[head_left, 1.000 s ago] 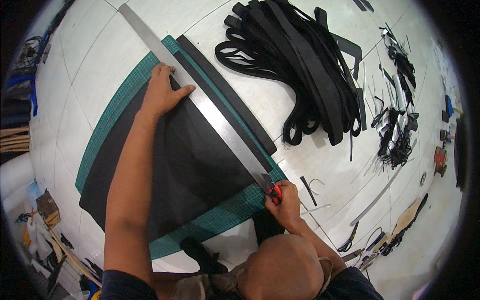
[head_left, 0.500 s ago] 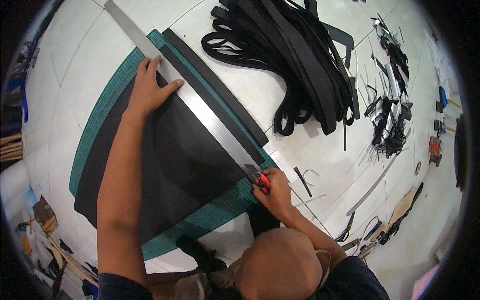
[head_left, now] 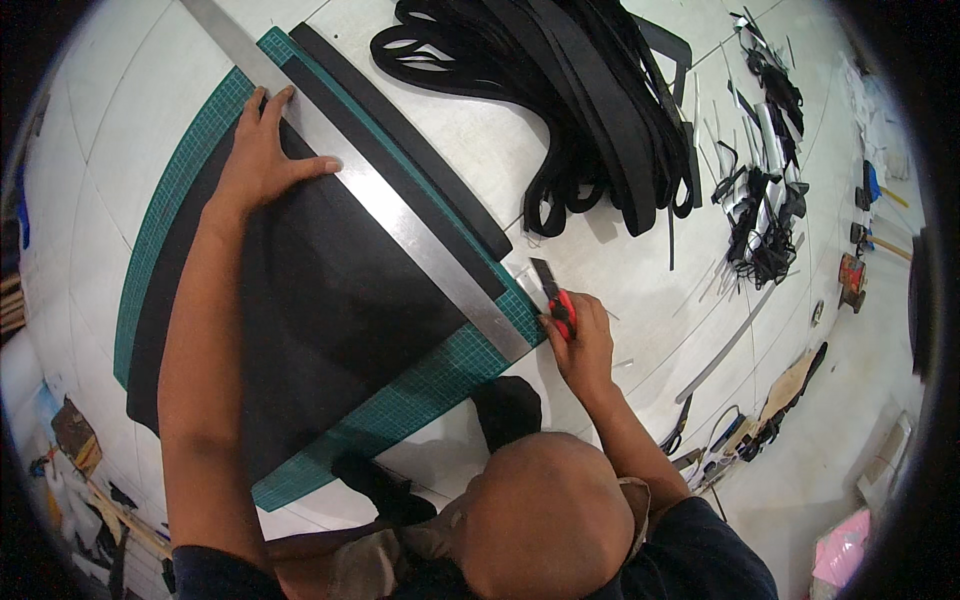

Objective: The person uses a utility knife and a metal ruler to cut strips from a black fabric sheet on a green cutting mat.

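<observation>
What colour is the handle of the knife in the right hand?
Red, with a dark blade end. The utility knife shows best in the head view, gripped in the right hand.

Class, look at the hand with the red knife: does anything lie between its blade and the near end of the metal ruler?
Nothing visible does. The right hand holds the red knife just off the ruler at the green mat's corner; only bare table shows there.

Workshop, prob leather/strap cutting: green cutting mat (head_left: 420, 395), steel ruler (head_left: 400, 215), black strap pile (head_left: 570, 90), offcuts (head_left: 760, 200)
</observation>
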Available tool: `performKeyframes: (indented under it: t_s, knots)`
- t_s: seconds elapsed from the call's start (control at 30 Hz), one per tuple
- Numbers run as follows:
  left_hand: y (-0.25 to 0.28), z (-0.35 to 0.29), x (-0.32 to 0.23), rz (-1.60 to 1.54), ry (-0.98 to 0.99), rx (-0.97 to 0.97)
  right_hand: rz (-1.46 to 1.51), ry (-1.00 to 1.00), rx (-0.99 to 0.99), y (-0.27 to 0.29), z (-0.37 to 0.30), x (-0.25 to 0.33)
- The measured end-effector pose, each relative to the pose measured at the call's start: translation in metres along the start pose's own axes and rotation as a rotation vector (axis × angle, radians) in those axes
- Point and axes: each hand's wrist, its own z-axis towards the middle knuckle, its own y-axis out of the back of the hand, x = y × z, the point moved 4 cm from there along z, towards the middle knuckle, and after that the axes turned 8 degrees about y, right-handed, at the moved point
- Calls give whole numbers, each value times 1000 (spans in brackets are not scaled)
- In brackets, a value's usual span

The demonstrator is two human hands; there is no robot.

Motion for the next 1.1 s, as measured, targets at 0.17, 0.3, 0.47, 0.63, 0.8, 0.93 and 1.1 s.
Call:
performKeyframes:
  t_s: [0.17,0.3,0.47,0.63,0.8,0.93,1.1]
  knots:
    - [-2,2,3,9,12,-2,-45,76,58,-5,0,-8]
    - [-7,-4,0,34,-7,-82,332,-242,14,-2,20,-16]
    - [-23,-12,17,88,8,-317,532,-158,123,4,109,58]
    - [-28,-11,4,-14,7,-413,412,147,7,-60,235,107]
    - [-29,-12,5,-71,10,-432,222,128,120,-113,316,167]
    - [-27,-17,7,-105,51,-420,100,159,184,-126,323,179]
    - [-27,-14,7,-125,56,-406,282,212,63,-122,340,182]
